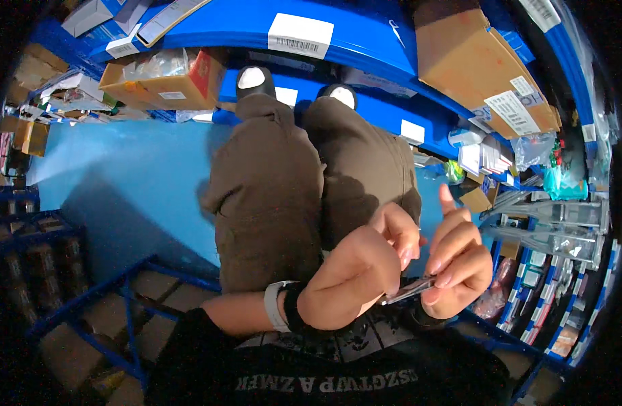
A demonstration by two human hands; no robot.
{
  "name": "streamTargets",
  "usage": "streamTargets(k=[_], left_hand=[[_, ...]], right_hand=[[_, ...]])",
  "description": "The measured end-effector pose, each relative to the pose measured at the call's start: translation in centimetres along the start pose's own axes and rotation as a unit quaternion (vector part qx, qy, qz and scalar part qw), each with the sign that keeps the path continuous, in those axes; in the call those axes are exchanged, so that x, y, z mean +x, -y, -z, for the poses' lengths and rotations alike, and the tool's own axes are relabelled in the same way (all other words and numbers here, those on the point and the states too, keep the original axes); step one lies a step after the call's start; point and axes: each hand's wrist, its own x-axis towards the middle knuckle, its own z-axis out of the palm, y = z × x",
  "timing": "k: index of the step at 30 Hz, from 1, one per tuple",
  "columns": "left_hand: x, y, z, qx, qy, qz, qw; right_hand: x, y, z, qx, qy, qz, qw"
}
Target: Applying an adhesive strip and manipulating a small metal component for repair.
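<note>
— So, what's the left hand (351,277) doing?
— Curled, fingertips pinching the near end of a thin flat packet (409,289), close to the chest.
— Which way does it run?
— Long axis left to right, rising slightly toward the right hand (460,267), whose fingers clamp its far end, thumb raised.

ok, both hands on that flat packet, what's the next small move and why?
Probably peel or pull it open at the near edge. The left hand and right hand pinch the thin shiny packet from opposite sides, fingertips meeting at its edge, held over the lap away from the shelves.
</note>
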Motion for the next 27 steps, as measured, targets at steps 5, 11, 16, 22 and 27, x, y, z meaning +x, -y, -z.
streamTargets(k=[5, 11, 16, 22, 27], left_hand=[[0.5, 0.1, -1.1, -0.093, -0.008, 0.033, 0.995], [1.1, 0.1, -1.3, -0.11, 0.001, 0.039, 0.993], [0.6, 0.0, -0.7, -0.079, 0.011, 0.048, 0.996], [0.3, 0.9, 0.5, -0.055, 0.054, -0.017, 0.997], [0.5, 0.7, 0.5, 0.021, 0.052, -0.064, 0.996]], right_hand=[[0.3, -0.8, 0.0, 0.048, -0.008, 0.164, 0.985], [1.5, -1.7, -3.7, 0.054, -0.111, 0.244, 0.962], [1.7, -1.8, -4.7, 0.065, -0.16, 0.234, 0.957], [1.0, 0.4, -4.1, 0.04, -0.109, 0.06, 0.991], [0.0, 0.4, -2.9, 0.07, -0.056, 0.012, 0.996]])
